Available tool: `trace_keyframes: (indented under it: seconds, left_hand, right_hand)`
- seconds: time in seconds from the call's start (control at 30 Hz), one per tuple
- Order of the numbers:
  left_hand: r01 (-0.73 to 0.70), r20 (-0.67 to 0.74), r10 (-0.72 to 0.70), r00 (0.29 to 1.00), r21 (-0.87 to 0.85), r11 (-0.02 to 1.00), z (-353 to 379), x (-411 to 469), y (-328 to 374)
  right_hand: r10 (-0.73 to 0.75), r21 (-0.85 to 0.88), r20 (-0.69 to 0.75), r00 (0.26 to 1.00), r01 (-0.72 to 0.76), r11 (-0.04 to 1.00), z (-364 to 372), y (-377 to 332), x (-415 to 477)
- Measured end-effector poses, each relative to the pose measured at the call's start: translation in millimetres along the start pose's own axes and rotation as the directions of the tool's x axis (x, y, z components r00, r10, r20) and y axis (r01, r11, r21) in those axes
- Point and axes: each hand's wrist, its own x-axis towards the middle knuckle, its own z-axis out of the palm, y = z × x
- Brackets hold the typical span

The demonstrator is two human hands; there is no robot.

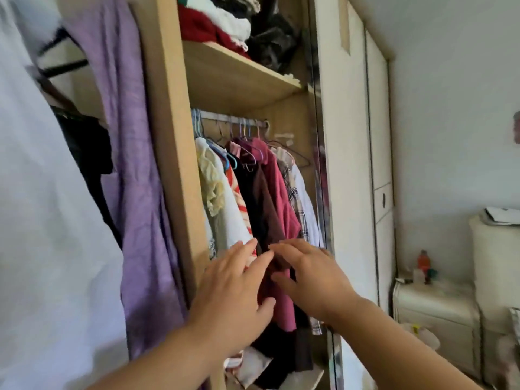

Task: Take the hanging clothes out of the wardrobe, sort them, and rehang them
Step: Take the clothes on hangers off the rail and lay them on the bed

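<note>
Touching hanging clothes (278,198) low, the left hand (230,288) and right hand (312,280), grip flat and empty, may drag garments off hangers (244,161).

Left hand (233,291), right hand (312,277) against hanging clothes (271,192)

Head-worn, close, facing wardrobe (168,136), perhaps upward.

purple garment (132,170), pink shirt (281,198), plaid shirt (295,192), red-striped top (242,204)
</note>
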Motion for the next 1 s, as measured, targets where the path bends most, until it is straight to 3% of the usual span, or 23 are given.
trace_keyframes:
  seconds: [0.33,0.53,0.73,0.87,1.0]
  left_hand:
    - [0.199,-0.39,-0.123,0.913,0.161,0.967,-73,63,-61]
    - [0.32,-0.517,-0.235,0.823,0.082,0.944,-99,130,-82]
    - [0.407,-0.665,-0.298,0.685,0.009,0.913,-85,163,-81]
    - [0.423,-0.687,-0.292,0.666,0.024,0.906,-80,165,-79]
    - [0.493,-0.719,-0.295,0.629,0.075,0.867,-77,164,-79]
  right_hand:
    - [-0.212,0.17,-0.179,0.961,0.242,0.955,-18,-34,143]
    - [-0.296,0.247,-0.123,0.947,0.318,0.915,-6,-37,217]
    - [-0.359,0.373,-0.104,0.928,0.371,0.851,25,-53,290]
    - [-0.345,0.478,-0.08,0.935,0.34,0.81,29,-72,324]
    - [-0.309,0.455,0.045,0.95,0.256,0.853,39,-83,348]
